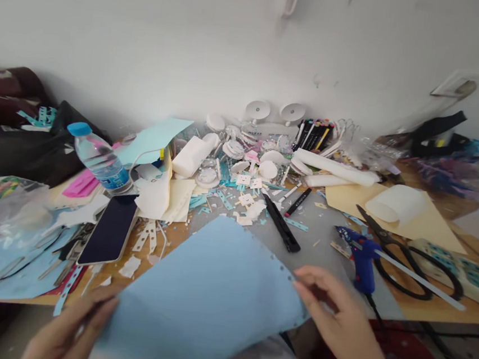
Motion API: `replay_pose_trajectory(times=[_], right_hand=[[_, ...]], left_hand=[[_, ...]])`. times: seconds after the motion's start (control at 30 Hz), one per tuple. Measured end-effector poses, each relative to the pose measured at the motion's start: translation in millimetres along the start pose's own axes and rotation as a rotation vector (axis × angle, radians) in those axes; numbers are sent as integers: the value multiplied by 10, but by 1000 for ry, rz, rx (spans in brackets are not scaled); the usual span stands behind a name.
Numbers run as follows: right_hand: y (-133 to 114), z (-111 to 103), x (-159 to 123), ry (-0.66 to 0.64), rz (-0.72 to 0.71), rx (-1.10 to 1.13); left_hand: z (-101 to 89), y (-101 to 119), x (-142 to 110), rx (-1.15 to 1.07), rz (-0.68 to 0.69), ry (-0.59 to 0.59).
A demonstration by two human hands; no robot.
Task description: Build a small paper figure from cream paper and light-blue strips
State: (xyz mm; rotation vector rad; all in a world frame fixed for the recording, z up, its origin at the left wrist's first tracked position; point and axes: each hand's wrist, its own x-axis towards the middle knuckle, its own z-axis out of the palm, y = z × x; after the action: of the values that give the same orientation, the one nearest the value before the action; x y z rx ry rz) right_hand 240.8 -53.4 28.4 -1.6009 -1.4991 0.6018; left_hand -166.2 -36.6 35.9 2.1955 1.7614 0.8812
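A sheet of light blue paper is held up at the table's front edge, with a row of small holes along its right side. My left hand pinches its left corner between thumb and fingers. On the opposite side, my right hand grips the holed edge, fingers closed on it. Just beyond the paper lie a black utility knife and a black marker. Small white cut-outs with drawn faces sit among scraps behind it.
To the left are a water bottle and a phone. A blue glue gun and black-handled scissors lie on the right, near a power strip. Several pens stand at the back by white rolls.
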Motion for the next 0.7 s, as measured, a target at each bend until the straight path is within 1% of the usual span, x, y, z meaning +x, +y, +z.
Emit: replay_pose_trajectory(times=[0.07, 0.1, 0.13, 0.17, 0.2, 0.23, 0.27, 0.3, 0.33, 0.37, 0.4, 0.43, 0.47, 0.53, 0.6, 0.63, 0.7], right_hand=[[25, 62, -143, -156, 52, -1], [39, 109, -211, -195, 75, -2], [52, 161, -271, -214, 88, -3], [62, 211, -324, -225, 92, -5], [68, 256, -367, -230, 90, -12], [69, 290, -401, -237, 86, -22], [67, 309, -424, -256, 83, -35], [62, 312, -437, -284, 81, -50], [57, 299, -439, -308, 82, -66], [54, 272, -427, -323, 86, -84], [53, 232, -400, -321, 84, -104], [56, 186, -353, -294, 76, -130], [63, 138, -286, -238, 55, -167], [87, 63, -83, -73, -13, -291], [124, 51, 192, 90, -80, -443], [147, 74, 341, 138, -82, -484], [200, 169, 627, 171, -68, -535]], left_hand=[[-95, 21, 186, 112, 43, 39], [-101, 78, 284, 168, 94, 36], [-77, 166, 375, 235, 172, 90], [-21, 281, 452, 306, 227, 165], [67, 416, 509, 331, 257, 207], [182, 564, 543, 286, 304, 177], [317, 715, 556, 236, 354, 124], [464, 860, 552, 203, 416, 31], [612, 990, 536, 191, 480, -69], [751, 1100, 515, 196, 541, -194], [872, 1185, 495, 207, 571, -305], [970, 1246, 478, 212, 574, -391], [1040, 1285, 466, 219, 562, -471], [1105, 1312, 452, 228, 506, -580], [1102, 1307, 440, 228, 452, -640], [1089, 1302, 433, 223, 434, -657], [1061, 1298, 419, 204, 414, -679]])
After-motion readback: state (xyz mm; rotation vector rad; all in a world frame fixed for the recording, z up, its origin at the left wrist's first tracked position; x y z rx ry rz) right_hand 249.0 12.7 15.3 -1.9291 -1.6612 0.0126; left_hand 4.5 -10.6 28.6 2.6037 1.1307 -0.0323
